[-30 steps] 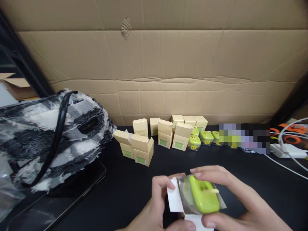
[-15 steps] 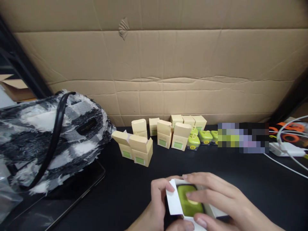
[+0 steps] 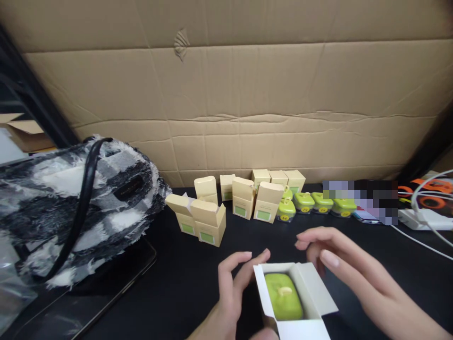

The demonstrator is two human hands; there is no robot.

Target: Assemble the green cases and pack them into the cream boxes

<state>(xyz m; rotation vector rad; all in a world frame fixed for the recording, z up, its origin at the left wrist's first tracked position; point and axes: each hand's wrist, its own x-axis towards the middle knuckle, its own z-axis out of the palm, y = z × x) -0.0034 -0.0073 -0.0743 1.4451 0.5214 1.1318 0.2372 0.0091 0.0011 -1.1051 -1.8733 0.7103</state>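
A small open white box (image 3: 316, 288) stands on the black table in front of me, its flaps spread. Inside it sits a green rounded-square case (image 3: 283, 302) with a pale yellow loop on top. At the box's left side, my left hand (image 3: 231, 293) has its fingers apart and curved; its thumb is near the lower left corner, and whether it touches the box I cannot tell. To the right, my right hand (image 3: 354, 274) hovers off the box with thumb and fingers parted, holding nothing.
Several cream boxes (image 3: 207, 222), some with raised lids, stand at the back. Beside them are several matching green cases (image 3: 303, 202). A shaggy black-and-white bag (image 3: 116, 198) with a dark strap lies left, by a dark flat panel (image 3: 106, 293). White cables (image 3: 421, 243) and a white adapter (image 3: 424, 219) lie right.
My right hand has let go of the green case and moved right, away from the box. The left fingers have loosened from the box's edge. The case stays in the box.
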